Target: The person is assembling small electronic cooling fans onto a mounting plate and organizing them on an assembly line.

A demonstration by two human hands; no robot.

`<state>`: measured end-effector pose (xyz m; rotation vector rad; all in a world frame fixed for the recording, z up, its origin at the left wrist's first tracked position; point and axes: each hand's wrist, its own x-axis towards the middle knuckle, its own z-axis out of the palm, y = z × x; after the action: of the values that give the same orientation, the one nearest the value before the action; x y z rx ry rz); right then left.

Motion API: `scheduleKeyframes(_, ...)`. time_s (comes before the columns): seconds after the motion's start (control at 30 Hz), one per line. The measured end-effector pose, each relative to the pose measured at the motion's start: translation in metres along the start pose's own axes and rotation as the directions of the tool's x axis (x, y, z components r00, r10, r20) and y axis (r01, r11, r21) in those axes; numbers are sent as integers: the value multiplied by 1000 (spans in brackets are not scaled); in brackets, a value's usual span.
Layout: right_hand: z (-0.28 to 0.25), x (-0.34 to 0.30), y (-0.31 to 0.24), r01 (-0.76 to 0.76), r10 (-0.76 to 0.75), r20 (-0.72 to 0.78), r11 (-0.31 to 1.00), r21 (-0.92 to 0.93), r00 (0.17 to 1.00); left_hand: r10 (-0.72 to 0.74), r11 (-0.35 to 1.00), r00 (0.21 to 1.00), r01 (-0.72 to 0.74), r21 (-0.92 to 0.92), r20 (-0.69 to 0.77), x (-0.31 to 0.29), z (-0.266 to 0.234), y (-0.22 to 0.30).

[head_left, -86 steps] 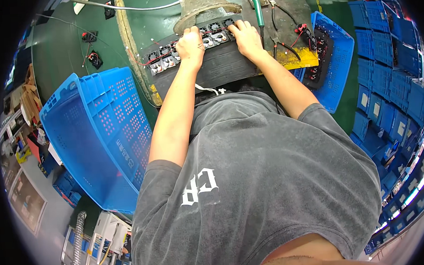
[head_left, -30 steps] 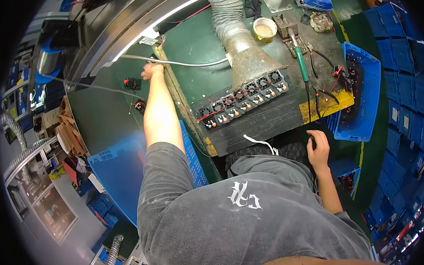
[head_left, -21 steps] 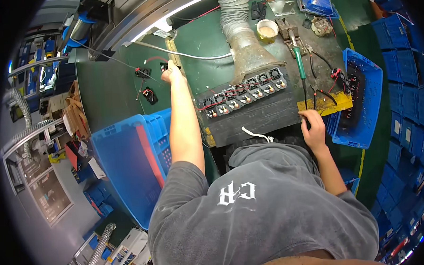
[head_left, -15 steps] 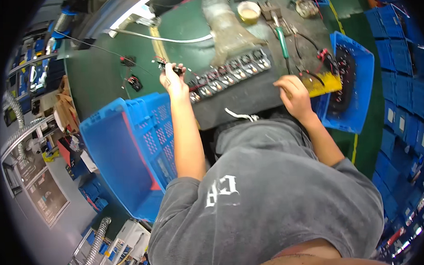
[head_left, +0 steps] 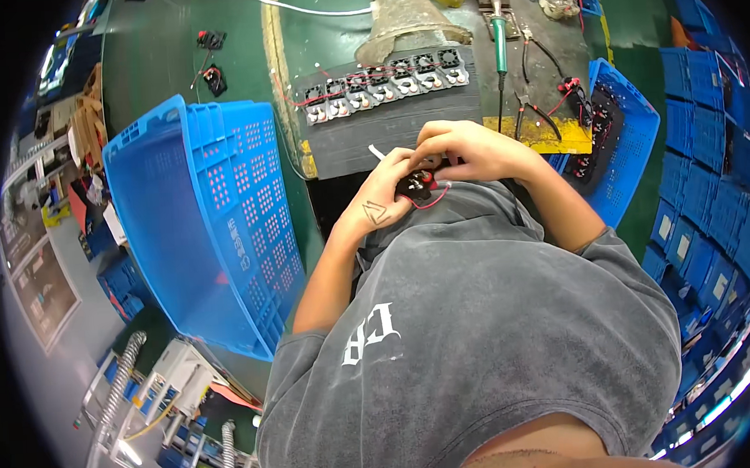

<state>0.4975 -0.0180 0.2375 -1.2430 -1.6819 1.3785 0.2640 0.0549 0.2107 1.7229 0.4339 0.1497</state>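
Both hands are together at my waist, just in front of the table edge. My left hand [head_left: 380,194] is closed on a small black part with red wires [head_left: 415,184]. My right hand [head_left: 476,150] bends over the same part from the other side, its fingers pressed in at the part's upper edge. The fingers partly cover the part, and its exact kind does not show. Beyond the hands, a row of small black fans [head_left: 379,81] with silver metal pieces and red wires lies on a dark board [head_left: 346,143]. A white strip [head_left: 377,152] lies near my left hand.
A blue crate [head_left: 247,181] stands at the left. On the right are a soldering iron [head_left: 500,44], pliers [head_left: 540,120] and a blue bin [head_left: 638,135] with black parts. A duct hood [head_left: 407,19] hangs behind the fans. Two black parts [head_left: 213,80] lie far left.
My left hand has come back from the table's left side to my waist, bringing the black part. My right hand has moved left to meet it.
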Motion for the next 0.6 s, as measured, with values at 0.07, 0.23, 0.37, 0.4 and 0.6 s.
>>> scheduleKeyframes(0.07, 3, 7, -6, -62, 61, 114, 998, 4, 992, 60, 996, 997, -56, 66, -52, -10, 1, -10)
scheduleKeyframes(0.23, 19, 25, -2, 56, -57, 124, 998, 12, 991, -281, 935, 955, 250, -253, -94, -29, 5, -22)
scheduleKeyframes(0.37, 34, 45, -4, 1, -6, 204, 1000, 25, 979, -280, 933, 928, 204, -297, -245, -46, 10, -38)
scheduleKeyframes(0.4, 36, 49, -1, -19, 17, 245, 1000, 9, 969, -289, 929, 915, 197, -314, -283, -50, 11, -38)
scheduleKeyframes(0.6, 48, 66, 4, -30, 28, 467, 1000, -4, 884, -353, 932, 880, 300, -203, -319, -75, 10, -32)
